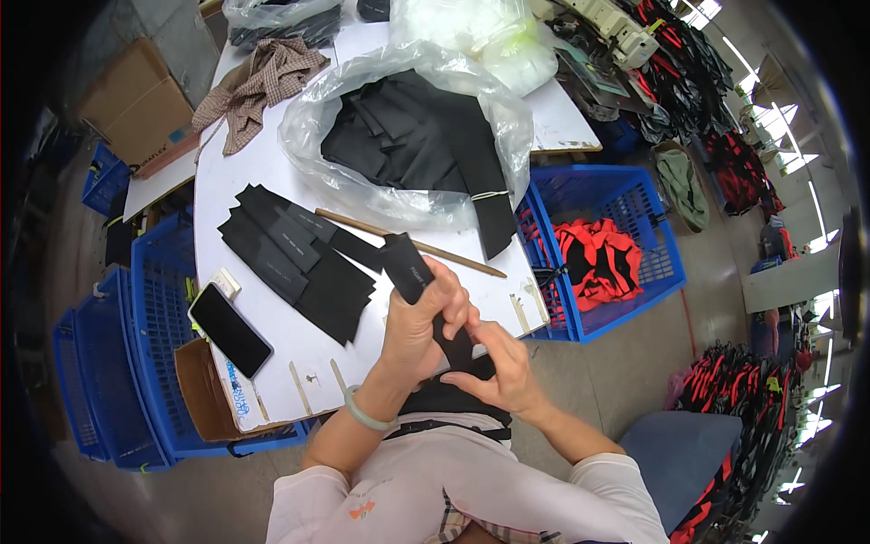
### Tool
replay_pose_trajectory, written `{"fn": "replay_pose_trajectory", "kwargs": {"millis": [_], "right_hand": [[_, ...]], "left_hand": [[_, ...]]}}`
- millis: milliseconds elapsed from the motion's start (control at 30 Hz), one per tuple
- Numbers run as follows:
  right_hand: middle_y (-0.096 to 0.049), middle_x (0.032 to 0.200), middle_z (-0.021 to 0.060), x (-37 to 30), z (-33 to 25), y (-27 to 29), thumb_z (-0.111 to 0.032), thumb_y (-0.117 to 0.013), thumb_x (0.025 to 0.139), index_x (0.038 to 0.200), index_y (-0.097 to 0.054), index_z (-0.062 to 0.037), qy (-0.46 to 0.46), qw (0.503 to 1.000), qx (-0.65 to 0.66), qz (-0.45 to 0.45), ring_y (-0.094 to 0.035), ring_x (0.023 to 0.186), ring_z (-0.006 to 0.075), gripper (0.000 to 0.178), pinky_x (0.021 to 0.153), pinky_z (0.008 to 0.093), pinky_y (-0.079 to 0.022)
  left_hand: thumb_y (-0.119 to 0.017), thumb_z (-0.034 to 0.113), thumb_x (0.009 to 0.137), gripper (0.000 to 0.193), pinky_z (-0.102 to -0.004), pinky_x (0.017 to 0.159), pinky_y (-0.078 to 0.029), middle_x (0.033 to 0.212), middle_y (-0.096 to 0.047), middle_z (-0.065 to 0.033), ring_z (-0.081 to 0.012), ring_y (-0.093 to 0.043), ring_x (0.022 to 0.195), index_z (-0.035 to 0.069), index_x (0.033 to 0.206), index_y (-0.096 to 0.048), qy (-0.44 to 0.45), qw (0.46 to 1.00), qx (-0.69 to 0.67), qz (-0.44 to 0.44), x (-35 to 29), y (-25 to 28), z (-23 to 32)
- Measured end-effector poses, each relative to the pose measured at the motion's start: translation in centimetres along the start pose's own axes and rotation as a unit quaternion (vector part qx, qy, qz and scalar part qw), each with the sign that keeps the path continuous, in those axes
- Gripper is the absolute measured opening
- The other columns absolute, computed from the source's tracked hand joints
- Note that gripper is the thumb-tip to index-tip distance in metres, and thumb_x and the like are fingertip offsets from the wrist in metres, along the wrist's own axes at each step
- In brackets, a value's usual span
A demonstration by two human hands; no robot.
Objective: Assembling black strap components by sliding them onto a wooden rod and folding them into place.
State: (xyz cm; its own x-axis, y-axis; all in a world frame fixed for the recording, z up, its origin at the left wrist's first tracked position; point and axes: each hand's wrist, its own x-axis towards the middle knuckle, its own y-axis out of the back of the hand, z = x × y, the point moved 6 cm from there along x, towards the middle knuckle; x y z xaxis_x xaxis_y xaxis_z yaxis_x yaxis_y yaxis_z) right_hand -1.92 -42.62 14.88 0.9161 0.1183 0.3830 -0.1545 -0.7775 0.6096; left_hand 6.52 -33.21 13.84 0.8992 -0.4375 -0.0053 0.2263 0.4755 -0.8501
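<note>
Between my hands, just past the table's near edge, is a black fabric strip with small pale print. My left hand, a pale bangle on its wrist, is closed around the middle of the strip, whose upper end sticks out above the thumb. Lower down, my right hand pinches the strip's other end between thumb and fingers. Left of my hands, a fanned pile of black fabric strips lies on the white table. A wooden stick rests slantwise beyond my left hand.
A clear plastic bag full of black pieces stands at the table's far side. A phone lies by the left edge, a checked cloth farther back. Blue baskets flank the table; the right basket holds red-and-black pieces.
</note>
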Motion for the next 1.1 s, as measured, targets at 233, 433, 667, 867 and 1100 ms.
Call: {"fn": "replay_pose_trajectory", "kwargs": {"millis": [233, 433, 667, 867, 1100], "right_hand": [[-0.057, 0.095, 0.0119, 2.9, 0.4, 7.4, -0.002, -0.067, 0.071, 0.103, -0.063, 0.0003, -0.008, 0.975, 0.143, 0.171, -0.056, 0.087, 0.0198, 0.032, 0.078, 0.0305, -0.045], [-0.056, 0.092, 0.0091, 8.2, -3.8, 8.1, -0.008, -0.068, 0.073, 0.092, -0.067, 0.0006, 0.095, 0.981, 0.135, -0.1, -0.053, 0.085, 0.0197, 0.02, 0.079, 0.0313, -0.04], [-0.05, 0.061, 0.0039, 7.2, -4.1, 7.8, 0.0, -0.062, 0.065, 0.062, -0.053, -0.0032, 0.13, 0.99, -0.032, 0.043, -0.045, 0.058, 0.0174, 0.009, 0.061, 0.0292, -0.034], [-0.054, 0.067, 0.0057, 7.2, -2.3, 7.5, -0.002, -0.065, 0.068, 0.069, -0.057, -0.0008, 0.083, 0.99, 0.109, 0.021, -0.048, 0.064, 0.0179, 0.008, 0.059, 0.0275, -0.036], [-0.054, 0.073, 0.0083, 5.3, -3.7, 6.6, -0.008, -0.066, 0.076, 0.075, -0.058, -0.0005, 0.162, 0.986, 0.021, -0.009, -0.049, 0.069, 0.0218, 0.011, 0.062, 0.031, -0.037]], "left_hand": [[-0.07, 0.012, 0.078, 0.021, -0.0219, 0.046, -0.039, 0.059, -0.051, -0.0028, -0.0074, -0.044, 0.046, 0.006, 0.077, -0.05, 0.045, 0.978, 0.185, -0.083, -1.6, -0.5, -1.5], [-0.078, 0.011, 0.07, 0.022, -0.0196, 0.044, -0.035, 0.06, -0.052, 0.0024, -0.0051, -0.047, 0.048, 0.005, 0.069, -0.056, 0.156, 0.926, 0.297, -0.173, -3.6, -2.1, -2.9], [-0.073, 0.012, 0.075, 0.021, -0.0254, 0.053, -0.041, 0.063, -0.052, -0.0001, -0.0086, -0.048, 0.059, 0.0, 0.078, -0.056, 0.044, 0.898, 0.426, -0.098, -3.3, -1.6, -3.7], [-0.074, 0.012, 0.074, 0.024, -0.0254, 0.054, -0.042, 0.062, -0.051, -0.0018, -0.009, -0.048, 0.059, -0.001, 0.084, -0.056, 0.055, 0.907, 0.416, -0.046, -4.1, -1.1, -3.8], [-0.075, 0.012, 0.072, 0.028, -0.0251, 0.049, -0.039, 0.059, -0.049, -0.0019, -0.0092, -0.049, 0.054, 0.002, 0.08, -0.05, -0.073, 0.814, 0.573, -0.057, -2.9, -3.1, -0.8]]}}
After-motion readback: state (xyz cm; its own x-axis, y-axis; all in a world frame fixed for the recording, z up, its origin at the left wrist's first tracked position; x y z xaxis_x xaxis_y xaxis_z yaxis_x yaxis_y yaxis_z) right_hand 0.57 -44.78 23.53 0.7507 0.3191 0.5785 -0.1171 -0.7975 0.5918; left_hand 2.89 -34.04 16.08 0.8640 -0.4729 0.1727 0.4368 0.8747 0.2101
